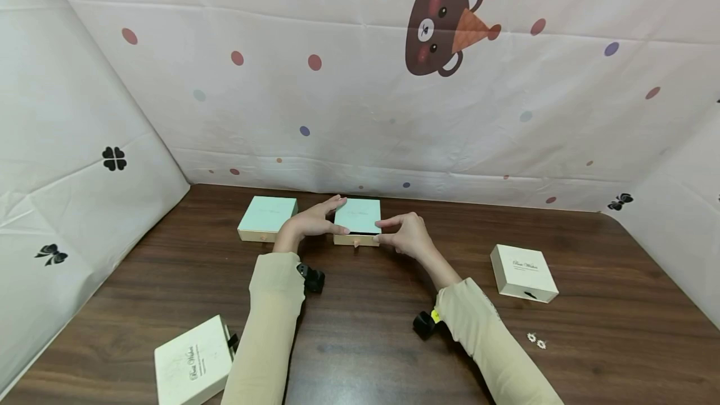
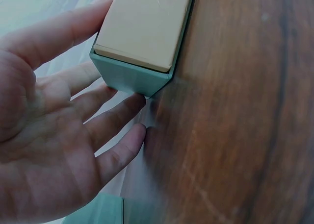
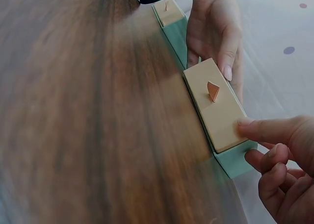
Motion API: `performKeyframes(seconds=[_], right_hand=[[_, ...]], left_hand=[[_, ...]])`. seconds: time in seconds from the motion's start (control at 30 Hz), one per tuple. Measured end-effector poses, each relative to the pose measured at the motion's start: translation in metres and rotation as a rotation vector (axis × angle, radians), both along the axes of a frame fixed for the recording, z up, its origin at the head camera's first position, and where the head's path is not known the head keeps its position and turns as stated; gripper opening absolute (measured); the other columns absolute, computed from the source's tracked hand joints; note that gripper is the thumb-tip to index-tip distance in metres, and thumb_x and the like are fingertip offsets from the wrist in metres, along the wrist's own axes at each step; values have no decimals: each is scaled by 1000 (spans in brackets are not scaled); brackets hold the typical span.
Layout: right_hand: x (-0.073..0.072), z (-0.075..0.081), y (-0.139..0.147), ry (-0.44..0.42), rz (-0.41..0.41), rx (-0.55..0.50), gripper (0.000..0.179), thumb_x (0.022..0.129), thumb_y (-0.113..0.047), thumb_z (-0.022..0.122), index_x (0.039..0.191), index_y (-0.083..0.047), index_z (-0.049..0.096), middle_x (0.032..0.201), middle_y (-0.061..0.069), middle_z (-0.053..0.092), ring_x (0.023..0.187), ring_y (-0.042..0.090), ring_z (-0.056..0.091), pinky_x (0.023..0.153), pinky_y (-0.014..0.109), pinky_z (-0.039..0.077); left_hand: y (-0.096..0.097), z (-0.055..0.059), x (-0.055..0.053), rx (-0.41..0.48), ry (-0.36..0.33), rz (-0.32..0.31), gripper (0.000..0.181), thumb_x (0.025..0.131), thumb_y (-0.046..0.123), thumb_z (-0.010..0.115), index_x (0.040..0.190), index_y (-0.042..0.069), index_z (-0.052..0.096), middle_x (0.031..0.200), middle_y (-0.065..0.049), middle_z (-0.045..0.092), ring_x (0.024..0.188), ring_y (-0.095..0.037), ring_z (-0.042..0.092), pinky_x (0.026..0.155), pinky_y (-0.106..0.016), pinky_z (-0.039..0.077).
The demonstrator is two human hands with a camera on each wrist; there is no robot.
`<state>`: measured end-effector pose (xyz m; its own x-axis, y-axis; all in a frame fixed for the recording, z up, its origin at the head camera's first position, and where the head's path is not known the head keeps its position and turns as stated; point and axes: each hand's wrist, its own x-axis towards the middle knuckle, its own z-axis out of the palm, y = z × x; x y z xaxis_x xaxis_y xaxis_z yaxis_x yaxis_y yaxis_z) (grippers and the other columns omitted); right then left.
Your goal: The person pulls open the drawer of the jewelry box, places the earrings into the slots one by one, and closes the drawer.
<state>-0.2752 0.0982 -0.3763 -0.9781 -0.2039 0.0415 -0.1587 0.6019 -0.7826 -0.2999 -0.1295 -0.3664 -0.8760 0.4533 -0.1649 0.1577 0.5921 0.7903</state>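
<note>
A mint-green drawer box (image 1: 357, 215) with a cream drawer front (image 3: 213, 113) and a small orange pull tab (image 3: 213, 91) sits at the back of the table. My left hand (image 1: 315, 220) lies along its left side. The fingers are fairly straight against that side, with the thumb at the top front edge. At the other end, my right hand (image 1: 409, 234) has its thumb on the drawer front near the right corner. Its bent fingers touch the box's right side. A narrow dark line shows between the green sleeve and drawer front in the head view.
Another mint-green drawer box (image 1: 269, 214) stands left of my left hand. A white "Best Wishes" box (image 1: 524, 272) is at the right, another white box (image 1: 194, 360) at the near left. Two small flower-shaped pieces (image 1: 537, 341) lie at the right. A patterned cloth (image 1: 360, 111) hangs behind.
</note>
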Motion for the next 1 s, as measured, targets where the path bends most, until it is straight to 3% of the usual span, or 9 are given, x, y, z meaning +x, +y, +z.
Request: performKeyframes(seconds=[0.17, 0.6, 0.83, 1.0], right_hand=[[0, 0, 1, 14, -19, -7, 25, 72, -15, 77, 97, -11, 73, 80, 12, 69, 33, 9, 44, 39, 23, 38], [4, 3, 4, 19, -29, -13, 23, 74, -15, 76, 97, -12, 73, 72, 10, 68, 32, 11, 43, 38, 24, 37], [9, 9, 16, -51, -1, -77, 27, 74, -18, 76, 100, -12, 72, 87, 6, 68, 35, 11, 41, 40, 24, 38], [14, 19, 26, -102, 10, -137, 33, 74, -19, 76, 104, -6, 70, 96, 9, 67, 36, 9, 40, 40, 23, 38]], left_hand=[[2, 1, 1, 3, 6, -17, 82, 81, 23, 69, 146, 10, 19, 153, -9, 3, 139, -28, 4, 106, -50, 18], [8, 3, 2, 15, 16, 13, 83, 76, 10, 71, 145, 14, 24, 153, -5, 8, 138, -28, 9, 104, -49, 23], [12, 3, 4, -12, 25, 21, 89, 75, 16, 75, 146, 14, 22, 153, -8, 1, 138, -30, 5, 104, -52, 22], [12, 8, 5, -44, 92, 57, 94, 72, 23, 78, 146, 15, 20, 153, -8, -3, 138, -34, 6, 103, -56, 22]])
